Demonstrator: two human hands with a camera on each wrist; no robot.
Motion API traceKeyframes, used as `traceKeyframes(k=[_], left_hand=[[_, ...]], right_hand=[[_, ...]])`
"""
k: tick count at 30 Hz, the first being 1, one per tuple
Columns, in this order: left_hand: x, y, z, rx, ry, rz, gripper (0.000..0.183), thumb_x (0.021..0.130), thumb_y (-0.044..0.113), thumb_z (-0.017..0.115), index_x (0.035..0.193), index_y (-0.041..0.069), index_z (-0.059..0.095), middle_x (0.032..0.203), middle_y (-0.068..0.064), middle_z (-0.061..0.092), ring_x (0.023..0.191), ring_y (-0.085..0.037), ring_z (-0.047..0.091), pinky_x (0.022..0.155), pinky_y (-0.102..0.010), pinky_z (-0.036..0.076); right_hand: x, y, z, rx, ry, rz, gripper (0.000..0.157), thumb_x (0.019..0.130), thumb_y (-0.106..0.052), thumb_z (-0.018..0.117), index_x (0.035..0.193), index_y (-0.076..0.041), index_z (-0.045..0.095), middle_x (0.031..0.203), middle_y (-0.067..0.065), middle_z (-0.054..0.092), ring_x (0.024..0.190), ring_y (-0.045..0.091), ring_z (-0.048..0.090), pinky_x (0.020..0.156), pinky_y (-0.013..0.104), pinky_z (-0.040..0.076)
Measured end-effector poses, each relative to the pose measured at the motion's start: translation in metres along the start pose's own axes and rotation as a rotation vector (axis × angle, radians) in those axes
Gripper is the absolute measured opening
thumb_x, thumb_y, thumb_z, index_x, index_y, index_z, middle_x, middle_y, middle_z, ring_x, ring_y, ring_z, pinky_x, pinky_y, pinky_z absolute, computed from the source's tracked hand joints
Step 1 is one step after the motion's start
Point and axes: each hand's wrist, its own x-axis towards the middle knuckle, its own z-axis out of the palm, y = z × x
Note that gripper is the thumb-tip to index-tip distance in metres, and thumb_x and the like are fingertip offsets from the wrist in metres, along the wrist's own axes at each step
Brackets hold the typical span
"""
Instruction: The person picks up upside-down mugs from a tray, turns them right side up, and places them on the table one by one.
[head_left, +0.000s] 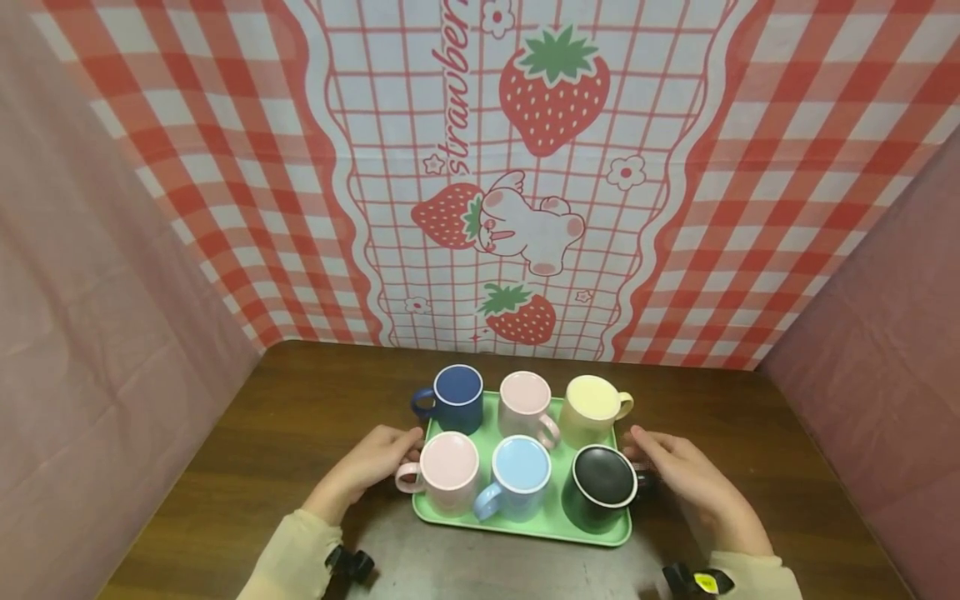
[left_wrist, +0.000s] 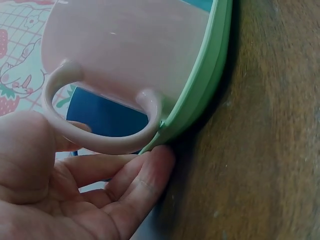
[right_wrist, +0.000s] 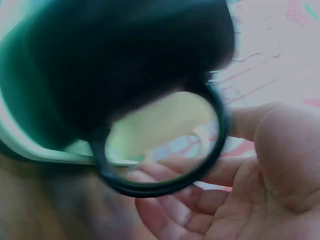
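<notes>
A light green tray (head_left: 525,533) bears several mugs in two rows, their round tops flat and pale-rimmed. In back stand a navy mug (head_left: 459,404), a pink mug (head_left: 523,404) and a yellow mug (head_left: 588,412). Another pink mug (head_left: 450,479), a light blue mug (head_left: 521,475) and a black mug (head_left: 600,492) form the front row. At the tray's left end my left hand (head_left: 375,458) grips its rim, fingers beneath the pink handle (left_wrist: 100,140). My right hand (head_left: 686,471) holds the opposite end, fingertips partly behind the black handle (right_wrist: 155,187).
The tray is over a brown wooden table (head_left: 247,467). Behind it hangs a red-and-white checked cloth (head_left: 300,192) with strawberry prints. Plain pink cloth (head_left: 97,292) closes off both sides. Black straps (head_left: 348,564) sit on both wrists.
</notes>
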Motion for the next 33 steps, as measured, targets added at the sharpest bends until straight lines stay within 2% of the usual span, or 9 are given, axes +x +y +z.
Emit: traceKeyframes(k=[3,6,8,12,16,19,23,29,33], left_hand=[[0.001,-0.001,-0.001,0.033,-0.005,0.04,0.041,0.111,0.025,0.059,0.084,0.002,0.079,0.077,0.001,0.069,0.079,-0.014,0.061,0.072,-0.029,0.05],[0.001,-0.001,-0.001,0.047,-0.013,0.081,0.037,0.111,0.023,0.06,0.087,0.004,0.08,0.079,0.0,0.071,0.081,-0.015,0.062,0.073,-0.029,0.05],[0.001,-0.002,-0.001,0.05,-0.013,0.1,0.034,0.11,0.022,0.061,0.091,0.004,0.082,0.083,-0.001,0.074,0.084,-0.015,0.064,0.076,-0.029,0.051],[0.001,-0.002,0.001,0.049,-0.018,0.116,0.03,0.109,0.021,0.062,0.097,0.003,0.083,0.087,-0.003,0.076,0.087,-0.016,0.065,0.078,-0.027,0.051],[0.0,-0.002,0.002,0.05,-0.004,0.109,0.03,0.107,0.019,0.064,0.093,0.003,0.084,0.082,-0.001,0.075,0.08,-0.014,0.064,0.072,-0.025,0.051],[0.0,-0.002,0.002,0.062,0.015,0.097,0.033,0.106,0.02,0.065,0.084,0.003,0.082,0.074,0.002,0.07,0.074,-0.013,0.06,0.066,-0.025,0.048],[0.0,-0.001,0.001,0.081,0.016,0.098,0.036,0.106,0.02,0.066,0.076,0.005,0.079,0.068,0.004,0.065,0.069,-0.012,0.057,0.062,-0.024,0.044],[0.0,0.001,-0.001,0.09,-0.009,0.131,0.037,0.106,0.019,0.065,0.073,0.004,0.077,0.067,0.004,0.063,0.065,-0.011,0.055,0.059,-0.024,0.042],[0.0,0.001,-0.002,0.079,-0.025,0.15,0.036,0.106,0.018,0.065,0.075,0.004,0.077,0.068,0.004,0.062,0.067,-0.012,0.055,0.06,-0.024,0.043]], right_hand=[[-0.009,-0.006,-0.009,-0.165,0.048,-0.115,0.05,0.114,-0.032,0.06,0.141,0.009,0.065,0.125,0.018,0.077,0.112,0.026,0.072,0.093,0.038,0.059],[-0.018,-0.009,-0.016,-0.367,0.127,-0.256,0.039,0.112,-0.031,0.064,0.138,-0.003,0.073,0.125,0.009,0.079,0.115,0.027,0.072,0.093,0.042,0.059],[-0.022,-0.009,-0.019,-0.459,0.182,-0.346,0.032,0.112,-0.029,0.065,0.134,-0.009,0.077,0.124,0.005,0.079,0.118,0.026,0.071,0.094,0.045,0.059],[-0.03,-0.002,-0.019,-0.505,0.22,-0.507,0.025,0.106,-0.016,0.071,0.129,-0.01,0.079,0.12,0.001,0.079,0.104,0.01,0.071,0.081,0.036,0.061],[-0.034,0.007,-0.017,-0.496,0.182,-0.64,0.033,0.096,-0.003,0.08,0.129,-0.006,0.076,0.115,0.003,0.078,0.093,-0.002,0.066,0.071,0.03,0.06],[-0.035,0.012,-0.018,-0.492,0.142,-0.686,0.042,0.09,0.002,0.083,0.13,-0.002,0.074,0.11,0.002,0.078,0.094,-0.002,0.066,0.071,0.029,0.06],[-0.035,0.012,-0.019,-0.508,0.099,-0.699,0.047,0.082,0.002,0.088,0.128,-0.001,0.075,0.107,-0.003,0.078,0.092,0.001,0.068,0.073,0.029,0.061],[-0.028,0.005,-0.017,-0.562,0.134,-0.701,0.039,0.078,-0.007,0.096,0.114,-0.01,0.082,0.099,-0.011,0.077,0.084,0.0,0.067,0.068,0.029,0.06],[-0.025,0.005,-0.015,-0.606,0.165,-0.746,0.032,0.074,-0.005,0.097,0.101,-0.014,0.085,0.09,-0.015,0.074,0.078,-0.003,0.063,0.064,0.026,0.056]])
